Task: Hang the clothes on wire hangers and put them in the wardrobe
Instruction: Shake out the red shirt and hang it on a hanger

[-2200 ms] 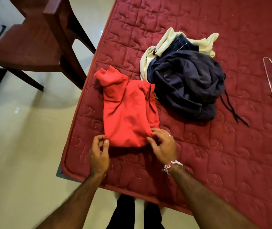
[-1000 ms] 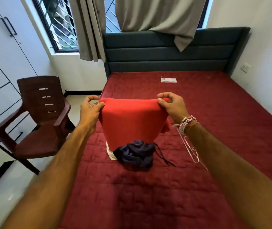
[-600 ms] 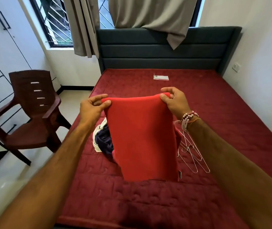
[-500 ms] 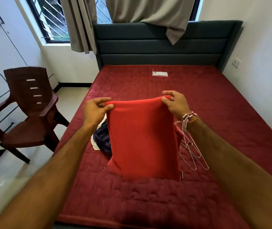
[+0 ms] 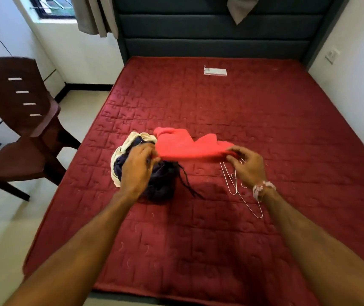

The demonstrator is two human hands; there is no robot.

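Hands first: the left hand (image 5: 139, 166) and the right hand (image 5: 246, 165) are each pinched on an edge of the red garment (image 5: 183, 144). It's held stretched between them, low over the mattress (image 5: 220, 250), with the loose part flopped away toward 12 o'clock.

The step looks like the garment being opened out, and nothing seems to be hung yet. Next move, as a guess: one hand has to be freed, a hanger has to be pulled from the wire hangers (image 5: 234, 186) lying right under the right hand, and the neck opening has to be found.

Count:
- One red garment is held.
- One dark garment (image 5: 161, 184) and one cream garment (image 5: 115, 160) are bunched together in a pile under the left hand, at 9 o'clock of the hangers.
- At least two hangers are there, but they overlap, so the exact number can't be told.
- One brown chair (image 5: 15, 129) is seen at 9 o'clock.
- One white packet (image 5: 215, 71) is seen at 12 o'clock.
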